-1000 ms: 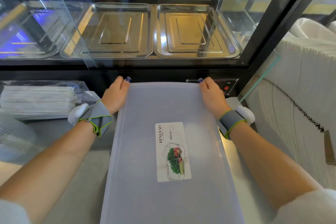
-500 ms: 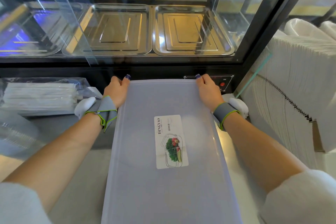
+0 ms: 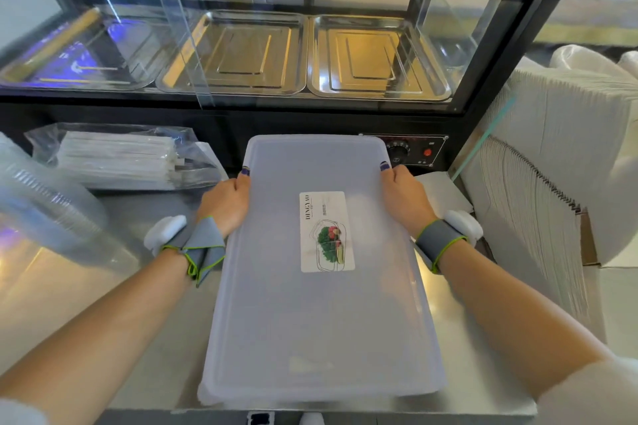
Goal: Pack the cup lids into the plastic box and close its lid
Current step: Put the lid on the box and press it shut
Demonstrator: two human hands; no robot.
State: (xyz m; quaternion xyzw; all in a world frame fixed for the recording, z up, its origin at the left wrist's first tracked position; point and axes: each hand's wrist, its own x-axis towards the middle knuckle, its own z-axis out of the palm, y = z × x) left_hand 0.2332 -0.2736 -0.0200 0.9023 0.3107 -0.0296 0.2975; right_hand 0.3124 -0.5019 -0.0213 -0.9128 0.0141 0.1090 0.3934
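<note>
The frosted, round-cornered lid (image 3: 321, 286) covers the rectangular plastic box on the brushed steel counter (image 3: 114, 314), a glossy paper label (image 3: 326, 231) at its middle. The left hand (image 3: 226, 205) and right hand (image 3: 404, 198) clasp its 2 long edges, thumbs on top. Beyond, 2 shiny ridged metal trays (image 3: 238, 52) sit behind glass.

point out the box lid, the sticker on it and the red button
box lid (image 3: 310, 321), head view, bare frosted surface below the sticker
sticker (image 3: 326, 231), head view, its middle
red button (image 3: 427, 152), head view, centre of the button
</note>
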